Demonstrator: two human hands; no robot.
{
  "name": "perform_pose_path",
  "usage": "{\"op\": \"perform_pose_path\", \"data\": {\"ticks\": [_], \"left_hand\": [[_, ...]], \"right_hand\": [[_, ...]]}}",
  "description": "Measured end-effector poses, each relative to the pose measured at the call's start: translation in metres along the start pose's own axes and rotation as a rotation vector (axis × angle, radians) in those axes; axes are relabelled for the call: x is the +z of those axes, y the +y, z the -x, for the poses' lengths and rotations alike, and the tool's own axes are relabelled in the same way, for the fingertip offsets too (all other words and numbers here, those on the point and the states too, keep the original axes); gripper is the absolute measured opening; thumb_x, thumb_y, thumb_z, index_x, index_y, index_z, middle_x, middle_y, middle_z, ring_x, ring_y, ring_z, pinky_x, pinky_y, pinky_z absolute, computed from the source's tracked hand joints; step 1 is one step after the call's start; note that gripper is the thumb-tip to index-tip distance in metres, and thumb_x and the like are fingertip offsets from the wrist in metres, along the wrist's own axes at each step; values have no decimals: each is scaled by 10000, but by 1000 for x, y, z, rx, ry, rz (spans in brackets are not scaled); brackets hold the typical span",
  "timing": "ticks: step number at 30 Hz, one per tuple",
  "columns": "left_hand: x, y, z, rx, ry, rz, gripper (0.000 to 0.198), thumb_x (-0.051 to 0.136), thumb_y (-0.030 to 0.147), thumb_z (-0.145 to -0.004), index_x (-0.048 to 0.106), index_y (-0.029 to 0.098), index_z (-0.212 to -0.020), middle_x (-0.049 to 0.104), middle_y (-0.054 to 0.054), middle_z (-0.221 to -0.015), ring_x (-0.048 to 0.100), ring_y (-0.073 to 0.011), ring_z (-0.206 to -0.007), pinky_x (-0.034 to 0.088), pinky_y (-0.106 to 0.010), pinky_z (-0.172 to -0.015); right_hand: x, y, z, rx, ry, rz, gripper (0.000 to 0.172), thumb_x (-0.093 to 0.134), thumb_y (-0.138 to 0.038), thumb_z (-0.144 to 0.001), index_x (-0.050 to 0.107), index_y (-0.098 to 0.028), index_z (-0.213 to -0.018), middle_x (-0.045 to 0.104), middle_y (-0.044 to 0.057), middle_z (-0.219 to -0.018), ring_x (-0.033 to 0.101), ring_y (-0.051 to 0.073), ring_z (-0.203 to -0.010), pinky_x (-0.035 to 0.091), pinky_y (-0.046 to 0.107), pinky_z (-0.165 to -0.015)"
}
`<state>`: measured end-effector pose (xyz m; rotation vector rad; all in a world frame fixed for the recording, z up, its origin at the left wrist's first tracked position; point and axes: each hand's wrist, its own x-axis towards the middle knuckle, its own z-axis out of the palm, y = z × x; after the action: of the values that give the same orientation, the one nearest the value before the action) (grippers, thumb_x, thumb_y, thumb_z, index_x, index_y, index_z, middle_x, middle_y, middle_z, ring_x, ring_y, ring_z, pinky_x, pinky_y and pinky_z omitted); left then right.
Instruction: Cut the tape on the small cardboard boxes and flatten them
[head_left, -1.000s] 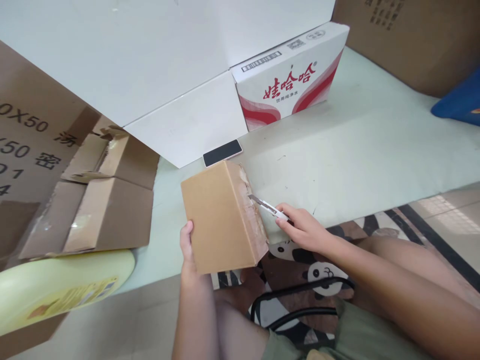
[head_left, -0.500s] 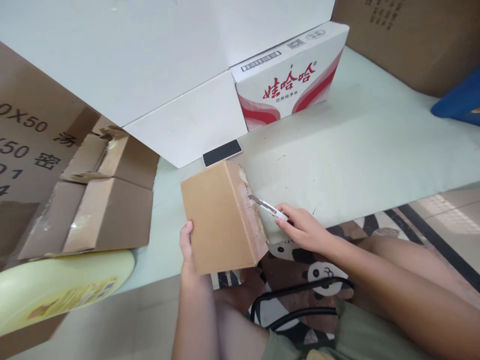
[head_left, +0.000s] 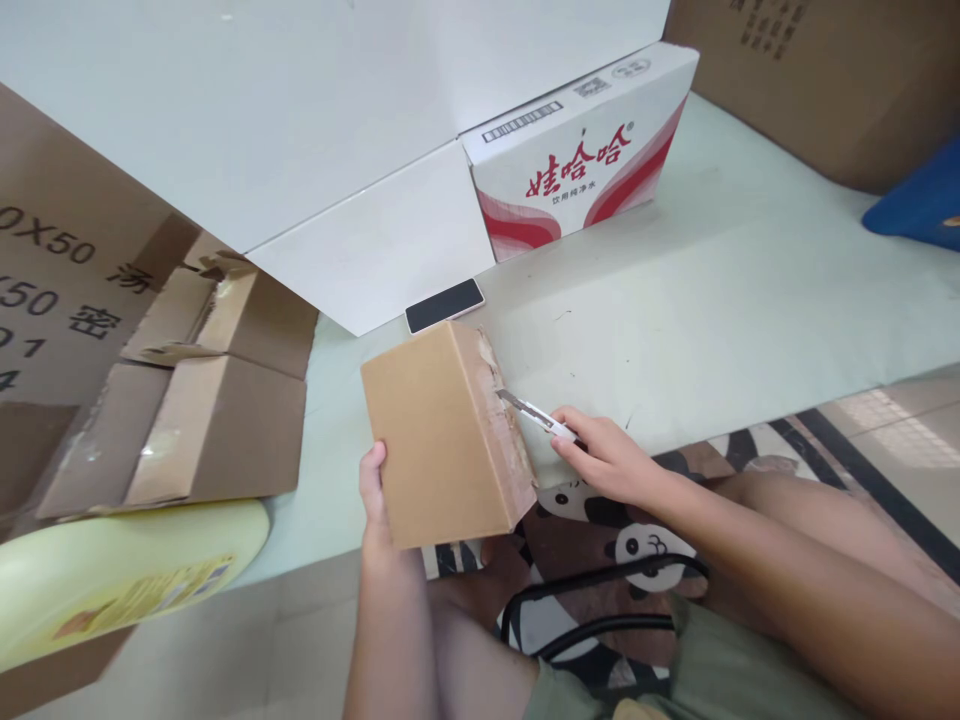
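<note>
A brown cardboard box (head_left: 427, 440) is held tilted at the table's near edge. My left hand (head_left: 373, 482) grips its left side, thumb showing and the other fingers hidden behind the box. Torn paper and tape run along the box's right face (head_left: 504, 430). My right hand (head_left: 604, 455) is closed around a white utility knife (head_left: 541, 415) with its blade out. The blade tip is at the torn seam of that face; whether it is inside the cardboard I cannot tell.
Behind the box lies a phone (head_left: 445, 306) against a large white carton (head_left: 375, 240). A red-and-white carton (head_left: 577, 180) stands farther right. Opened brown boxes (head_left: 225, 430) and a yellow bottle (head_left: 135, 570) are on the left. A blue object (head_left: 919, 200) sits at the right edge.
</note>
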<state>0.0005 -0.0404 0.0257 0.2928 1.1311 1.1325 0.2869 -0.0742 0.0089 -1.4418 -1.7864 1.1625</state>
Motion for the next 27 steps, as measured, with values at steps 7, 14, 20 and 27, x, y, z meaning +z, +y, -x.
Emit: {"op": "perform_pose_path", "data": {"ticks": [7,14,20,27], "left_hand": [[1,-1,1,6,5,-4,353,664,477,-706,684,207,-932,767,-64,-821,722,-256,-694,560,-327,-591],[-1,-1,0,18,-25,-19,356,656,477,-719,681,210,-953,765,-56,-830,724,-252,-705,558,-321,-608],[0,-1,-1,2,-16,-7,357,668,468,-700,682,211,-948,768,-62,-834,727,-265,-730,558,-324,-603],[-1,-1,0,-2,-26,-21,364,664,484,-720,678,209,-958,765,-62,-836,727,-267,-729,561,-335,-621]], "right_hand": [[0,-1,0,0,-3,-1,186,392,-372,-950,495,-220,-918,508,-23,-645,494,172,-601,324,276,-602],[0,1,0,-2,-4,-4,181,398,-371,-951,492,-221,-911,502,-24,-641,494,172,-600,322,275,-599],[1,1,0,6,-11,-2,174,400,-369,-950,490,-223,-919,497,-26,-638,487,171,-596,321,274,-598],[2,3,0,-7,-8,6,174,402,-366,-954,491,-222,-914,490,-34,-622,484,167,-582,321,270,-589]]}}
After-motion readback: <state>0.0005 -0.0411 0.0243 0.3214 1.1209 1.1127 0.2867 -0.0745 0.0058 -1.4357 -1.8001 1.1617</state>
